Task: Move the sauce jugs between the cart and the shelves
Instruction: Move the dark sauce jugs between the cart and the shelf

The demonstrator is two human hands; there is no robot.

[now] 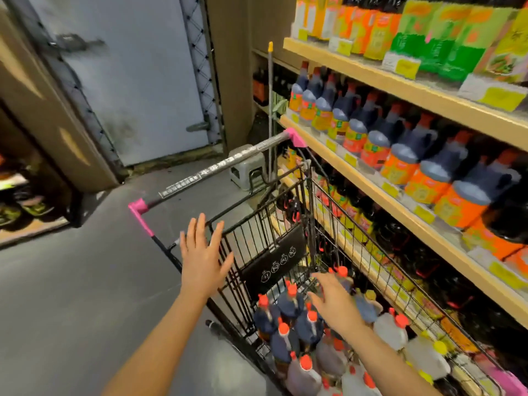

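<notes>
Bare forearms reach forward: the left hand [204, 261] hovers open-fingered by the black wire cart [285, 224], its grip empty. Next, the right hand [334, 304], fingers spread and holding nothing, hangs over red-capped dark sauce jugs [288, 324] in the cart; it should curl round one jug's handle and lift straight before swinging right to the wooden shelves [400, 181].

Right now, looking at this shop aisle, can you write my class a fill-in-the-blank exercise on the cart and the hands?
1. The jugs in the cart have caps coloured ____.
2. The corners of the cart's push bar are coloured ____.
3. The left hand has its fingers ____ and holds nothing.
4. The right hand reaches over the jugs inside the ____.

Missing words: red; pink; spread; cart
</notes>
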